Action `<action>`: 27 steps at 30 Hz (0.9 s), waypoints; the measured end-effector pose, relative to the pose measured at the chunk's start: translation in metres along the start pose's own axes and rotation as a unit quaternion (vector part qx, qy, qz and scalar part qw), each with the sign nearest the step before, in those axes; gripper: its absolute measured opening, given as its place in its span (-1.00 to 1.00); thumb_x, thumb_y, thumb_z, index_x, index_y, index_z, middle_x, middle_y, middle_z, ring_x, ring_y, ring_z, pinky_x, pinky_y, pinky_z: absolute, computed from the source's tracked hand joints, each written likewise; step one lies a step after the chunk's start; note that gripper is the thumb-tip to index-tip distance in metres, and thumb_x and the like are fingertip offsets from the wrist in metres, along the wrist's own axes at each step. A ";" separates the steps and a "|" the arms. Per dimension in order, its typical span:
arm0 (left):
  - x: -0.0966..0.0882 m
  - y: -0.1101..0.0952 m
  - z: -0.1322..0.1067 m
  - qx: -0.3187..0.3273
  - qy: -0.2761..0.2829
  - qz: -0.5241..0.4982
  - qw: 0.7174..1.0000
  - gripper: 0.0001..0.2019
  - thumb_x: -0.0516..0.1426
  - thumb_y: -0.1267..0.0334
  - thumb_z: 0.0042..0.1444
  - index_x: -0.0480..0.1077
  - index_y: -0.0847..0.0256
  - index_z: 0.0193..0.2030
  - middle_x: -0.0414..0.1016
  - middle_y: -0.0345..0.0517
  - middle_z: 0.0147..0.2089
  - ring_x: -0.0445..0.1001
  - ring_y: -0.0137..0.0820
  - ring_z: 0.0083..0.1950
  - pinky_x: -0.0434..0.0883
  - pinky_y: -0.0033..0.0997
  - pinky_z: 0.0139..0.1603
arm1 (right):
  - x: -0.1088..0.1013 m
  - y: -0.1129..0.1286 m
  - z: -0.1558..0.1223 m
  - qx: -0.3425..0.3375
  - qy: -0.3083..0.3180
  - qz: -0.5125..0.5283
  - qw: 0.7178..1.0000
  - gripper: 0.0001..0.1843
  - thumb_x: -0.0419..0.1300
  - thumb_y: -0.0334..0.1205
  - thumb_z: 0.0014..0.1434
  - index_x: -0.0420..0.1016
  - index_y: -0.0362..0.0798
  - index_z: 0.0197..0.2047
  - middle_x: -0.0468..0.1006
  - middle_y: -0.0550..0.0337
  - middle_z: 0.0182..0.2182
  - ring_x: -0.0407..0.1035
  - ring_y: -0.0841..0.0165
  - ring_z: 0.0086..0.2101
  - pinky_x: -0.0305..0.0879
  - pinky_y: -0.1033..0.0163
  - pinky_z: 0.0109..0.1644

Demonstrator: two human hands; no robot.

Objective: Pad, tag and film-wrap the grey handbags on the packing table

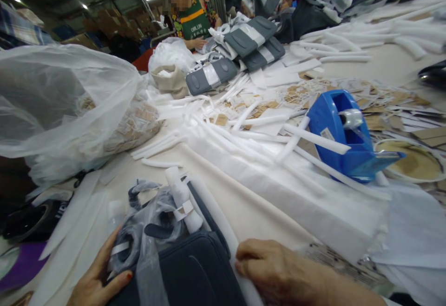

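A dark blue-grey bag [188, 269] lies at the front of the table, its straps bundled in clear plastic wrap [151, 250]. My left hand [99, 276] grips the bag's left side, thumb on top and fingers beside the wrapped straps. Along the right edge runs a white foam strip [218, 217], and the curled fingers of my right hand [275, 269] are closed on its lower part. Near the top of the bag is a short white foam tube [183, 199] with a small white tag [183, 210] on it. The bag's lower end is cut off by the frame.
A blue tape dispenser [324, 115] stands at the right beside a round roll [411, 157]. Loose foam strips [240, 145] and tags [296, 92] cover the table's middle. Left is a large clear plastic bag [69, 101]. Wrapped grey bags [212, 76] lie ahead, near a co-worker [193, 17].
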State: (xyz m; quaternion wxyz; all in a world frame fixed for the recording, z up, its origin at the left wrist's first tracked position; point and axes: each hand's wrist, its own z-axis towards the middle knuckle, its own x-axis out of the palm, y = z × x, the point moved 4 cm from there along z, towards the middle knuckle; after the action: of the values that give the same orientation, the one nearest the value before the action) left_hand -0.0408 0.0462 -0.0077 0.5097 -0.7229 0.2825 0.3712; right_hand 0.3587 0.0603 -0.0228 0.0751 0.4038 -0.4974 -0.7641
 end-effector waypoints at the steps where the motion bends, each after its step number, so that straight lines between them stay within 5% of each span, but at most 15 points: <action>1: 0.000 0.000 -0.001 -0.002 -0.001 -0.009 1.000 -0.22 0.10 -0.16 -0.02 -0.02 -0.05 0.33 0.00 -0.25 0.38 -0.06 -0.09 0.38 -0.15 -0.01 0.36 | 0.004 0.000 0.006 -0.013 0.003 -0.010 1.000 -0.77 0.02 -0.49 0.10 0.45 -0.04 -0.34 0.47 0.22 -0.34 0.33 0.48 -0.39 0.20 0.46 -0.35; 7: 0.000 -0.011 -0.007 -0.042 -0.021 -0.057 0.997 -0.23 0.14 -0.15 -0.05 0.05 -0.06 0.30 0.13 -0.27 0.33 0.03 -0.04 0.34 -0.10 0.00 0.36 | 0.008 0.016 0.034 0.016 -0.012 -0.136 0.990 -0.82 0.08 -0.39 0.14 0.29 -0.05 -0.49 0.39 0.23 -0.51 0.27 0.42 -0.50 0.05 0.35 -0.50; 12: 0.004 -0.039 -0.015 -0.060 -0.012 -0.114 0.992 -0.19 0.20 -0.15 -0.10 0.07 -0.02 0.30 0.07 -0.23 0.36 -0.02 -0.05 0.36 -0.14 -0.06 0.36 | 0.021 0.025 0.025 -0.019 -0.015 -0.225 0.974 -0.78 0.01 -0.57 0.02 0.34 -0.08 -0.37 0.41 0.16 -0.48 0.26 0.40 -0.58 -0.10 0.28 -0.61; 17: 0.010 -0.058 -0.022 -0.090 -0.051 -0.296 0.950 0.07 0.31 -0.13 -0.28 -0.15 -0.08 0.35 0.26 -0.05 0.26 0.23 0.03 0.24 0.11 0.02 0.27 | 0.007 0.004 0.025 0.088 0.033 0.003 0.996 -0.87 0.09 -0.42 0.11 0.41 -0.05 -0.39 0.45 0.26 -0.49 0.33 0.46 -0.54 0.10 0.40 -0.52; 19: 0.012 -0.051 -0.026 -0.089 -0.062 -0.372 0.922 0.20 0.34 -0.15 -0.37 -0.24 -0.03 0.37 0.34 0.03 0.20 0.27 0.05 0.21 0.18 0.03 0.22 | -0.004 -0.008 0.028 0.184 -0.007 0.090 0.979 -0.88 0.19 -0.31 0.06 0.39 -0.06 -0.50 0.43 0.28 -0.55 0.36 0.41 -0.49 0.20 0.39 -0.43; 21: 0.014 -0.039 -0.032 -0.075 -0.084 -0.409 0.905 0.25 0.34 -0.19 -0.45 -0.18 0.11 0.37 0.36 0.10 0.18 0.22 0.07 0.24 0.15 -0.02 0.25 | -0.008 -0.019 0.031 0.249 -0.058 0.154 0.954 -0.85 0.31 -0.23 -0.09 0.45 -0.06 -0.41 0.52 0.18 -0.36 0.42 0.30 -0.31 0.31 0.31 -0.23; 23: 0.016 -0.025 -0.039 -0.071 -0.100 -0.421 0.899 0.22 0.32 -0.25 -0.48 -0.05 0.18 0.35 0.39 0.11 0.14 0.17 0.07 0.27 0.11 -0.06 0.28 | -0.001 -0.026 0.035 0.262 -0.066 0.254 0.929 -0.38 0.38 -0.12 -0.20 0.41 -0.03 -0.02 0.41 0.01 0.04 0.31 0.15 0.02 0.23 0.17 0.08; 25: 0.019 -0.018 -0.044 -0.085 -0.093 -0.423 0.898 0.16 0.30 -0.28 -0.49 0.08 0.18 0.30 0.46 0.08 0.08 0.20 0.09 0.25 0.16 -0.07 0.26 | 0.013 -0.027 0.041 0.251 -0.029 0.385 0.888 0.04 0.39 0.00 -0.22 0.07 -0.04 0.29 0.10 -0.07 0.27 0.04 0.15 0.22 0.01 0.11 0.25; 27: 0.019 -0.017 -0.047 -0.095 -0.081 -0.424 0.897 0.13 0.30 -0.30 -0.53 0.18 0.19 0.25 0.50 0.06 0.01 0.23 0.10 0.23 0.20 -0.07 0.24 | 0.023 -0.022 0.049 0.231 0.001 0.475 0.849 0.14 0.36 0.06 -0.19 -0.10 -0.07 0.35 0.01 -0.09 0.30 -0.05 0.18 0.26 -0.06 0.11 0.28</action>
State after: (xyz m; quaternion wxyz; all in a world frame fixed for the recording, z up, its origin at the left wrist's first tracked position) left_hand -0.0049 0.0067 -0.0047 0.5688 -0.7867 -0.1291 0.2023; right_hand 0.3155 0.0934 -0.0447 0.3335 0.1246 -0.7905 -0.4983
